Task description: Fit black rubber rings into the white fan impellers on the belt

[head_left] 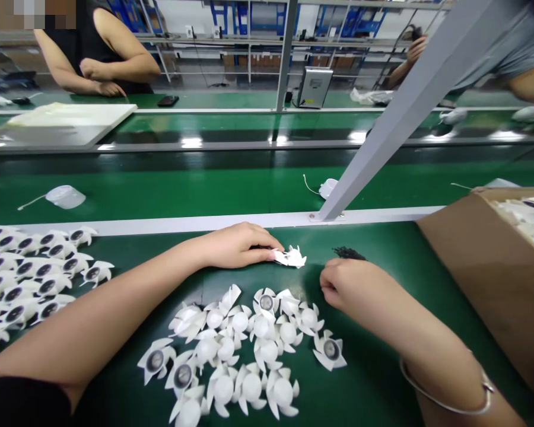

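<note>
The person's left hand lies palm down at the middle of the frame, fingers together and lightly extended. Its fingertips touch a white plastic fan impeller, though the view does not show whether they pinch it. The right hand sits just right of that, fingers curled inward and bunched toward the thumb; whether it pinches anything is too hidden to tell. A small heap of black bits lies just above it, and a metal bangle circles the right wrist.

Directly below the hands, a loose pile of white impellers covers the green desk, some showing dark round hubs. More impellers with dark hubs are massed at the left edge. At the right, an open cardboard box holds further white pieces.

Beyond a white rail, white plastic parts with thin cables lie on a green belt. A grey metal post slants across the upper right. At the upper left, a co-worker stands with forearms across the body, and another co-worker's raised hand shows at the upper right.
</note>
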Motion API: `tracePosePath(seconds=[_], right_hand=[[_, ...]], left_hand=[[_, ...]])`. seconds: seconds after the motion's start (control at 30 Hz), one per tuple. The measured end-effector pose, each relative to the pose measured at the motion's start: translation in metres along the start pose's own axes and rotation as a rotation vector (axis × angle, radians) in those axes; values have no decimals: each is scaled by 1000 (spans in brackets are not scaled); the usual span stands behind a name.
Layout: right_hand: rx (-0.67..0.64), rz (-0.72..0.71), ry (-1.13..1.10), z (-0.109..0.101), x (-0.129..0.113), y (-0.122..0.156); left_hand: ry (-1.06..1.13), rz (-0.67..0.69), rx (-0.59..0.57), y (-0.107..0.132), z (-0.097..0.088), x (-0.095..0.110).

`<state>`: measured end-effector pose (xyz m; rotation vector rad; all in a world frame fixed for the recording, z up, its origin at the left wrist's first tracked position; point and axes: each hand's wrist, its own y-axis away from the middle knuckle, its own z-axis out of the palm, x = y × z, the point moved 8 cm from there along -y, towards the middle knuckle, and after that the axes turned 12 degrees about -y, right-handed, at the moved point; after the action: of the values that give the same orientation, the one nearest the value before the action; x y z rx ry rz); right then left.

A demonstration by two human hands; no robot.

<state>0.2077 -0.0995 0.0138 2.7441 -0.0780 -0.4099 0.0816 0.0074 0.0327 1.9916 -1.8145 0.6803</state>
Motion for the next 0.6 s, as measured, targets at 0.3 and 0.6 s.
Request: tracePosePath(seconds=[0.3, 0.6], right_hand=[[41, 41, 121, 5, -2, -4], [233, -182, -90, -16, -7, 1]], left_hand=[[36, -358, 9, 7, -5, -28], [-63, -75, 107, 5, -2, -27]])
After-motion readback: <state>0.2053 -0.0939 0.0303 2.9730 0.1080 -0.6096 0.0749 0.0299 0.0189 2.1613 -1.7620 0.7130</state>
